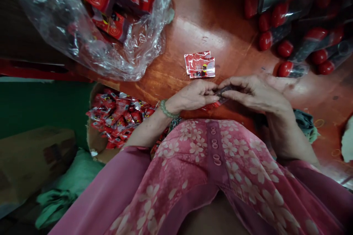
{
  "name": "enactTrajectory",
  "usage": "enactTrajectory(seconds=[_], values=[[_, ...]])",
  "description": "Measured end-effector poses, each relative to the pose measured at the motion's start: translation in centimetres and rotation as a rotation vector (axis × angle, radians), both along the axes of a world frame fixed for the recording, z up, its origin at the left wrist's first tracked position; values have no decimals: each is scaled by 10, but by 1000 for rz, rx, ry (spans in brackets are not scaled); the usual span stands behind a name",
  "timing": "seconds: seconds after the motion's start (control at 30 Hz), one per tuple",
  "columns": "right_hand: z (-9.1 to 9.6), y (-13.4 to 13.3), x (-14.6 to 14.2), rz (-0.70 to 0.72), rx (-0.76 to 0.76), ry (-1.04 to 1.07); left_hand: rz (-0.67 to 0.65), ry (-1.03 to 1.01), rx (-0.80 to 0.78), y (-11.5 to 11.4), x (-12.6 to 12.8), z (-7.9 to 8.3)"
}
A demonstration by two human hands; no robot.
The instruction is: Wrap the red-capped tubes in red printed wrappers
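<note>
Red-brown wooden table (215,18): left hand (193,97) and right hand (256,93) pinch a small dark tube (224,90), red foil sachets (200,65) just above, mid-frame.

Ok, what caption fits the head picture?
Left hand and right hand hold a small packet near red sachets on a table.

We see a wooden table (215,18) with smooth, glossy red-brown varnish. The bag (82,44) is thin clear plastic, wrinkled and shiny. The sachets (200,65) look like glossy printed foil. The tubes (296,69) are clear plastic with shiny red caps. The small piece (224,90) pinched between left hand (193,97) and right hand (256,93) seems to be translucent plastic. The blouse (215,176) is matt cloth, and the box (35,154) is matt cardboard.
</note>
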State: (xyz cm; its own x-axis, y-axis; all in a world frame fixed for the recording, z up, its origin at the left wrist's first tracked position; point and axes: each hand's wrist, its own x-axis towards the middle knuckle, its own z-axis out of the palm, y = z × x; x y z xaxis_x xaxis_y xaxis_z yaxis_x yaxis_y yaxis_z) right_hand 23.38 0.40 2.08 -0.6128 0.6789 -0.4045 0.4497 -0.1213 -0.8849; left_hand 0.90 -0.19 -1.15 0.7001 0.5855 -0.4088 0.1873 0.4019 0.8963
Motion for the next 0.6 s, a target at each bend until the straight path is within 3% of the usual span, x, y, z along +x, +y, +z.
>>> enactTrajectory(seconds=[0.1,0.2,0.3,0.4,0.6], values=[[-4,-5,-3,-155,-90,117,122,-27,-15,3,-6,8],[-11,-8,-7,-450,-202,272,396,-94,-27,7,-27,19],[-19,-10,-15,-656,-252,390,624,-238,-66,2,-46,19],[-26,-9,-29,-727,-310,493,724,-330,-143,-13,-42,10],[-28,-7,-51,-703,-354,575,1010,-357,-275,-27,-1,0]])
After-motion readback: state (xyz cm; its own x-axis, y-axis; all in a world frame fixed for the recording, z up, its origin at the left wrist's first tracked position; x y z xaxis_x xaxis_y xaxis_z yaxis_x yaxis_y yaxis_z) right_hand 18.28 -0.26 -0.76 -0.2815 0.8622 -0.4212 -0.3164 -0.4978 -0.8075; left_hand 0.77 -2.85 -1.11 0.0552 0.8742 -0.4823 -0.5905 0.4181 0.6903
